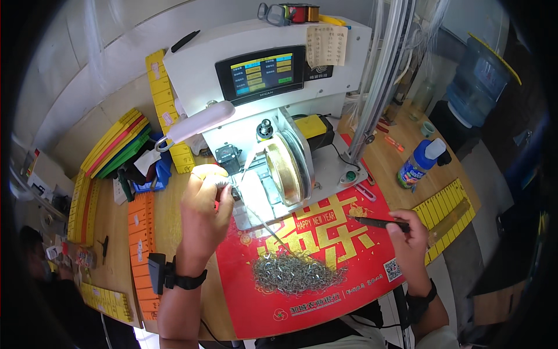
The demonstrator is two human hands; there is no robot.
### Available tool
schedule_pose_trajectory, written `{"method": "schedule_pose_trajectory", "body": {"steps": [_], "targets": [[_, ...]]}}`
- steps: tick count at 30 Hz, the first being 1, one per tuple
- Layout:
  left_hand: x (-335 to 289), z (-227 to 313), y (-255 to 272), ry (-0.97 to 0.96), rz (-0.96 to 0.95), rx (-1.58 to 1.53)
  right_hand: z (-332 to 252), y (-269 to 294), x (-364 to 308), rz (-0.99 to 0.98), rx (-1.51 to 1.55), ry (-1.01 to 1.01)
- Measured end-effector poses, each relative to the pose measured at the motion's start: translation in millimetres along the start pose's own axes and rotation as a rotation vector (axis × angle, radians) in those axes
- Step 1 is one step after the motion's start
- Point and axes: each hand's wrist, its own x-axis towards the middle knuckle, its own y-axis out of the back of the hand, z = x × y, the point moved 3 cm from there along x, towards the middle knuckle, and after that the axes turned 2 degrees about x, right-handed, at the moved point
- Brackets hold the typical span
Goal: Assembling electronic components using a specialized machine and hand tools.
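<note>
My left hand is raised at the front left of a white bench machine, its fingers closed together beside a small black part. Whatever lies between those fingertips is too small to make out. Just right of the hand stands a gold-rimmed wheel, under bright light. My right hand is over the right side of a red printed mat, closed on slim black tweezers pointing left. A tangled heap of thin silvery wire pieces lies on the mat between my forearms.
A lilac lamp head hangs above my left hand. Yellow trays and a blue bottle are to the right. An orange tray and stacked coloured trays stand left. A metal post rises behind the mat.
</note>
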Motion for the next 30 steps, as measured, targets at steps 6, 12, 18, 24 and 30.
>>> {"method": "schedule_pose_trajectory", "body": {"steps": [6, 12, 18, 24, 30], "targets": [[-4, -3, -10, 0.052, 0.01, -0.09, -39, -35, -7, -0.377, -0.048, 0.481], [-16, -12, -11, -0.088, 0.112, 0.027, -85, -117, -15, -0.434, 0.13, 0.837], [-14, -6, -15, -0.012, 0.088, 0.017, -68, -169, -3, -0.339, 0.179, 0.901], [-12, -8, -17, -0.085, 0.103, 0.037, -53, -180, -2, -0.384, 0.164, 0.857], [-12, -8, -16, -0.098, 0.102, 0.074, -51, -180, -3, -0.413, 0.17, 0.814]]}}
